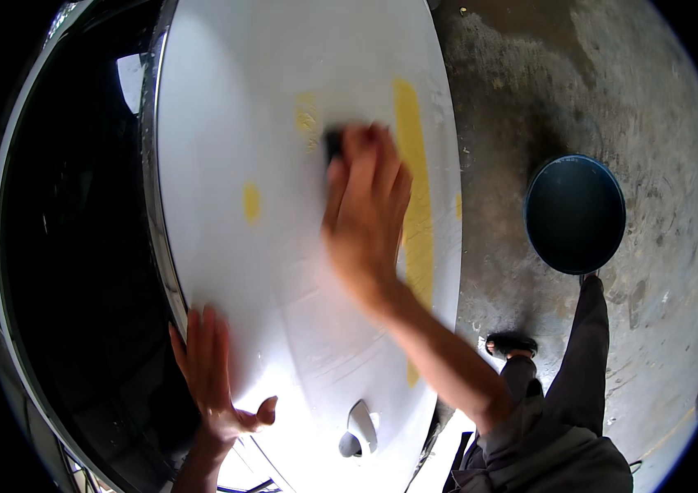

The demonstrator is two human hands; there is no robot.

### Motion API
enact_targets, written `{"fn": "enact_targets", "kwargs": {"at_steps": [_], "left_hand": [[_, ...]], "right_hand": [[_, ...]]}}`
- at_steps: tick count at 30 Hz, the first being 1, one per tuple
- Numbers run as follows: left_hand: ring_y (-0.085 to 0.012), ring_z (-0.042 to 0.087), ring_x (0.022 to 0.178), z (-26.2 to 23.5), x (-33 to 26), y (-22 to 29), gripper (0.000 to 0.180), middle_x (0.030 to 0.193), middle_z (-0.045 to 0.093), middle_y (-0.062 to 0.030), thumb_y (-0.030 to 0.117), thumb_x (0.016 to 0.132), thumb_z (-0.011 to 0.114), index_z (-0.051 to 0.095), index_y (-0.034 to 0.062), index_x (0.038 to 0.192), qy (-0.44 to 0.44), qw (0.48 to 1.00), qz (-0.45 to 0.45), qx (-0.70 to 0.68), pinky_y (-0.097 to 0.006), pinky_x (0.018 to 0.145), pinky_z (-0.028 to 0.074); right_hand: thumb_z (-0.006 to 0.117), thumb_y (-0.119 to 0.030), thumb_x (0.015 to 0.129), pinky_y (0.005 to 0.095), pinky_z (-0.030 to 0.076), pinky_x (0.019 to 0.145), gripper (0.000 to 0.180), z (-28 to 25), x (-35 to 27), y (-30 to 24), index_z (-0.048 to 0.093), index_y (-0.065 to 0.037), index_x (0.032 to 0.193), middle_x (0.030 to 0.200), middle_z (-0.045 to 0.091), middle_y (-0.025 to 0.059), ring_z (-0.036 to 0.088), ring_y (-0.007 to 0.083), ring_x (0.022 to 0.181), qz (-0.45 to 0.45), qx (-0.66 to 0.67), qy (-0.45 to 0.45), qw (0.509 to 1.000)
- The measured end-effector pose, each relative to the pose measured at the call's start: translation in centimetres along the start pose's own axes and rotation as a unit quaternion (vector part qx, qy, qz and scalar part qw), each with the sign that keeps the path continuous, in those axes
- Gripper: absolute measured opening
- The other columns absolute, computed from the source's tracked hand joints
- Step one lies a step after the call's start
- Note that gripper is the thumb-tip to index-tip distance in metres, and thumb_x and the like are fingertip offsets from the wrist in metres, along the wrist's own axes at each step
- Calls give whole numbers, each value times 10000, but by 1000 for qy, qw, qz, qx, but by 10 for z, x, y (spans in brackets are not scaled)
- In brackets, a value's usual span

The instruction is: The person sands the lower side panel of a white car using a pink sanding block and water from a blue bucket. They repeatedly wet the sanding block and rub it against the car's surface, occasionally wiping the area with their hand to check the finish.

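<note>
**On a white car door: hand-sanding of yellow filler patches**

On the white car door panel (226,99), which fills the middle of the view, the step in hand appears to be the rubbing-down of filler, judged from the dull streaks on the paint and the blurred working hand. One panel is counted, bordered on its left by one dark window (69,246) with a bright trim strip. To the right lies the stained concrete floor (661,99), on which stands one round dark-blue bucket (575,214). The yellow filler shows as one long vertical strip (409,123) and two smaller patches: one near the working hand (306,115), one lower and to the left (251,202). A further small fleck near the panel's right edge may be a fourth.

The right hand (365,214) presses flat, fingers together, on a small dark sanding block (332,144), which lies on the panel between the upper patch and the strip and is mostly covered. The left hand (213,370) is spread wide and braced on the panel beside the window trim, holding nothing. One door handle recess (359,427) sits lowest. The next move probably calls for even pressure and a flat block along the strip.
</note>
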State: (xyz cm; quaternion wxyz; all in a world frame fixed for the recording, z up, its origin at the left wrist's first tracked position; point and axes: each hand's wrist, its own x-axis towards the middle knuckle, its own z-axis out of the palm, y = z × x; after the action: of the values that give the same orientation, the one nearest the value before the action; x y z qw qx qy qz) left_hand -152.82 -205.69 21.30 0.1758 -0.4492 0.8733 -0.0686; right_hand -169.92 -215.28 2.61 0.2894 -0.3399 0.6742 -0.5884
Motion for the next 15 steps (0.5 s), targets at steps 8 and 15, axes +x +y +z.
{"fn": "enact_targets", "kwargs": {"at_steps": [8,15], "left_hand": [[-403,266,1453,4,13,-3,988,1547,310,-244,725,862,451,336,-34,1484,-3,990,-6,144,-623,1169,144],[-362,187,1483,79,184,75,954,1576,227,-243,562,898,583,220,-82,1501,32,991,26,127,-481,1216,149]], "right_hand": [[382,-225,1058,534,305,1053,360,-48,-17,124,417,-15,1348,1387,403,244,408,404,1251,-22,-43,13,999],[293,-438,1063,515,306,1085,523,-180,-103,214,416,-30,1366,1405,387,247,397,403,1279,89,-82,-217,969]]}}
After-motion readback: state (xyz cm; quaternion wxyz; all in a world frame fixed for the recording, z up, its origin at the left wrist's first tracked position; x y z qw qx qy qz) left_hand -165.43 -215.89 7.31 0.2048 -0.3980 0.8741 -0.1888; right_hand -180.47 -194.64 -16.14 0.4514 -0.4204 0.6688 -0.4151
